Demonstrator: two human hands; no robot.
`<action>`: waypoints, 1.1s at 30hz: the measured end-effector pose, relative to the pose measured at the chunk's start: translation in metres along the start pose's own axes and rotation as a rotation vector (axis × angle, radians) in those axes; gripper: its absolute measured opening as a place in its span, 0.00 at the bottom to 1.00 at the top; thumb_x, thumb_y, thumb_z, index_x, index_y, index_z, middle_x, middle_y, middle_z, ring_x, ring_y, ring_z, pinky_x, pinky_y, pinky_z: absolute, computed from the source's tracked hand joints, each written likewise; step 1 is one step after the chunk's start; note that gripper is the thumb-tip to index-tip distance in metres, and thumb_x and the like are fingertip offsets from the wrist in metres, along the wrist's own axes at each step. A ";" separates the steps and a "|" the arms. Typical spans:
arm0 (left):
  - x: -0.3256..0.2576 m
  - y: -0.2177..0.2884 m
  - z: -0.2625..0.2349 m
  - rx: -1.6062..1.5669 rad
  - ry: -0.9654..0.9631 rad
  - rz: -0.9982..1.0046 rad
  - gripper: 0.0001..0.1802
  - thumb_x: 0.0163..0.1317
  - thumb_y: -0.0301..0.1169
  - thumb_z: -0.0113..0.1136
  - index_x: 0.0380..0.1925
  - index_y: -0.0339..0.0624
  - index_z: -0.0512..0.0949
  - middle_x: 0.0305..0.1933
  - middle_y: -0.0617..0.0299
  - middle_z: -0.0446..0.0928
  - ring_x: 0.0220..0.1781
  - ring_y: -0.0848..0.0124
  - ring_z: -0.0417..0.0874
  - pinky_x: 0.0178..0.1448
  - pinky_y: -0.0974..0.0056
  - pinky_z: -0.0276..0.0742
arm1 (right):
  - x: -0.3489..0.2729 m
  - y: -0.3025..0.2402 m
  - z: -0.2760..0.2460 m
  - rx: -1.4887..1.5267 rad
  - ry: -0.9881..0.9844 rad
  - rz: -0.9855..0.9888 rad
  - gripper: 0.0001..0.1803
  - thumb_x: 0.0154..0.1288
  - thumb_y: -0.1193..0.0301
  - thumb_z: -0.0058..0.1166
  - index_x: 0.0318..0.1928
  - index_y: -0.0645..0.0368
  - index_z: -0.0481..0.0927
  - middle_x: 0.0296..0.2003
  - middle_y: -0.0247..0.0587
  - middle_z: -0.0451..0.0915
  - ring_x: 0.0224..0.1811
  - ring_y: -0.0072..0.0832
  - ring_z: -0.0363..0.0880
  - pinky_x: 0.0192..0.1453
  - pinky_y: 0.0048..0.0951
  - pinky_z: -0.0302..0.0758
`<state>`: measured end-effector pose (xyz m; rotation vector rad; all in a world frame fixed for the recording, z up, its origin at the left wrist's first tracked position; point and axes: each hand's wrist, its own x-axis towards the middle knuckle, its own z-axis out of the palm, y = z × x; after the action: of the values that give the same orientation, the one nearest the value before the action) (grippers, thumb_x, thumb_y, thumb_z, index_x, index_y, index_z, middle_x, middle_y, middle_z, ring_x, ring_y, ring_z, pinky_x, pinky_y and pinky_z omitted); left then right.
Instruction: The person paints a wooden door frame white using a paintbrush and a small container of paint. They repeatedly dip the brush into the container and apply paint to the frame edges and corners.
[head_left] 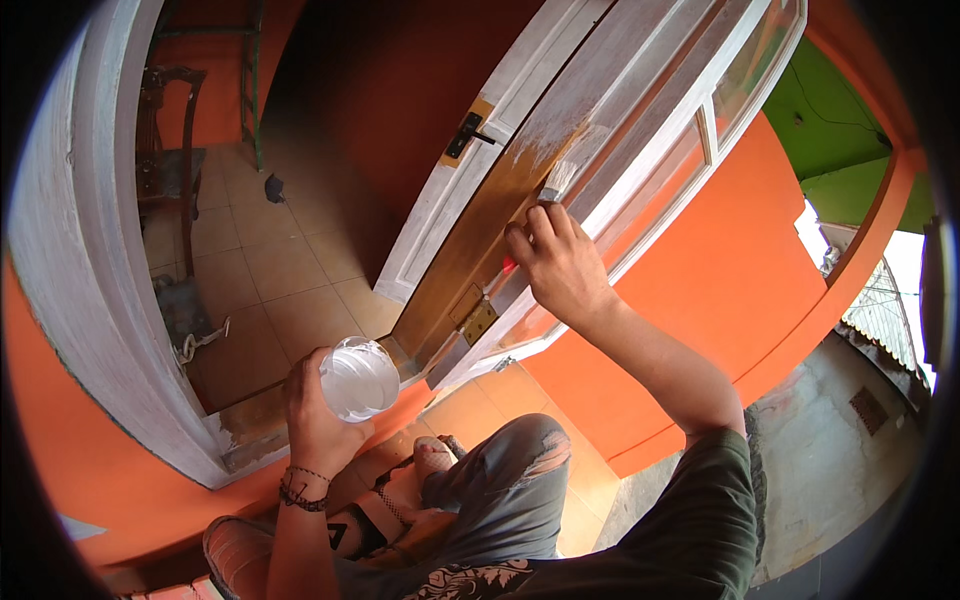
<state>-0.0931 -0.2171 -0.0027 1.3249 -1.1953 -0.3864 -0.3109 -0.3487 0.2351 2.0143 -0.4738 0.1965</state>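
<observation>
Gripping paintbrush at brown frame strip with fingers of right hand; clasping cup of white paint, lower, in left hand. Coated white above; seemingly uncoated below, toward hinge.

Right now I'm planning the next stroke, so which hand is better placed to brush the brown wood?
Probably the right hand: it holds the paintbrush close by the brown wood. The left hand is busy holding a clear cup.

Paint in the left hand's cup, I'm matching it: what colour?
The paint is white, best seen in the head view.
</observation>
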 end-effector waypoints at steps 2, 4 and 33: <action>-0.001 0.001 0.001 0.007 0.002 -0.002 0.47 0.33 0.21 0.73 0.61 0.45 0.68 0.59 0.49 0.73 0.63 0.46 0.72 0.68 0.47 0.69 | -0.011 -0.024 0.010 0.119 -0.060 -0.070 0.13 0.52 0.77 0.60 0.41 0.60 0.80 0.43 0.46 0.74 0.50 0.42 0.76 0.49 0.37 0.81; -0.002 0.003 0.003 0.021 0.000 -0.005 0.47 0.33 0.21 0.73 0.61 0.45 0.68 0.59 0.49 0.73 0.63 0.46 0.72 0.68 0.47 0.70 | -0.012 -0.029 0.007 0.263 -0.081 -0.042 0.14 0.54 0.77 0.61 0.43 0.60 0.80 0.43 0.45 0.75 0.48 0.40 0.78 0.47 0.36 0.83; -0.002 0.000 0.000 0.029 0.011 0.028 0.47 0.33 0.21 0.73 0.61 0.45 0.68 0.59 0.50 0.74 0.63 0.47 0.72 0.69 0.47 0.68 | -0.004 -0.036 0.005 0.355 -0.133 -0.108 0.08 0.63 0.71 0.60 0.38 0.63 0.80 0.38 0.47 0.76 0.42 0.41 0.82 0.39 0.37 0.84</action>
<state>-0.0944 -0.2157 -0.0036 1.3323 -1.2135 -0.3419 -0.3003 -0.3373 0.2023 2.4052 -0.4346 0.0836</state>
